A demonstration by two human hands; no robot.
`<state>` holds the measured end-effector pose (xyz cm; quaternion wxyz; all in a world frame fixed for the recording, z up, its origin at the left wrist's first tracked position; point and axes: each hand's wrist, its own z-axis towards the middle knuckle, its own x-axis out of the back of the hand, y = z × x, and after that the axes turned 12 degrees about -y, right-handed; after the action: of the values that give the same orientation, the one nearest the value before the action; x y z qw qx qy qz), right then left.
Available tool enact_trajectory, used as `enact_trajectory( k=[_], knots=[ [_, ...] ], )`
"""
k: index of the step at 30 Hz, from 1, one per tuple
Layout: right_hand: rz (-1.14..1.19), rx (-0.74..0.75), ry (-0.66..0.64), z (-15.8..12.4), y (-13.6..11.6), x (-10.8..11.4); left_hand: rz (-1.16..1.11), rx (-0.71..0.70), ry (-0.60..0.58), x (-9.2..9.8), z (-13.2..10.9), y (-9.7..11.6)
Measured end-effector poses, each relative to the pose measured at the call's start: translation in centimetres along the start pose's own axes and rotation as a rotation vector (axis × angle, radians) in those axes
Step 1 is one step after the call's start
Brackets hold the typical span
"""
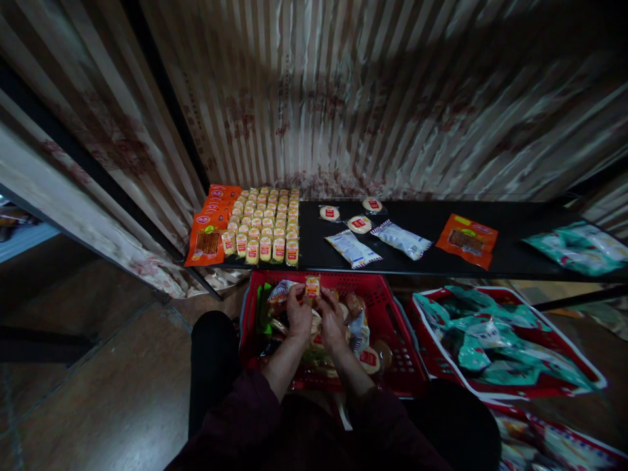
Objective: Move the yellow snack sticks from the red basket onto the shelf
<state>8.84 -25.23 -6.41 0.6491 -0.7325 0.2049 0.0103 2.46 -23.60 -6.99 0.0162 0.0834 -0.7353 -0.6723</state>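
Between the fingertips of my left hand (298, 313) and my right hand (333, 318) is a small wrapped snack cake (313, 286) with a red and yellow label. Both hands are closed on its sides, above a red plastic basket (402, 327). Loose packaged snacks lie in the basket below my wrists, among them a round pastry (369, 360) in clear wrap and a green packet (263, 307). Just beyond, on a black shelf (314, 252), stand tight rows of the same small wrapped cakes (265, 226).
Orange snack packets (209, 232) are stacked at the shelf's left end. Round pastries (360, 224), white packets (353, 248), another orange packet (468, 240) and a teal bag (579, 248) lie farther right. A second basket (601, 379) holds teal bags. A striped curtain (343, 98) hangs behind.
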Motion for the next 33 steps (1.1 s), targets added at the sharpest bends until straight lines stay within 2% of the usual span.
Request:
enact_trajectory(
  k=[6,11,21,33],
  knots=[
    [-0.038,0.031,-0.037,-0.5,-1.4,-0.3,0.077,0.018,0.006,-0.4,-0.1,0.7],
    [-0.060,0.050,-0.037,-0.6,-1.6,-0.4,0.080,0.009,-0.010,-0.5,-0.4,1.3],
    [-0.127,0.113,-0.069,-0.9,-2.0,-0.3,-0.003,0.070,-0.003,-0.4,-0.9,2.5],
    [-0.335,0.198,-0.033,-0.8,-2.2,-0.3,-0.112,0.131,-0.043,-0.8,-1.2,2.2]
  ],
)
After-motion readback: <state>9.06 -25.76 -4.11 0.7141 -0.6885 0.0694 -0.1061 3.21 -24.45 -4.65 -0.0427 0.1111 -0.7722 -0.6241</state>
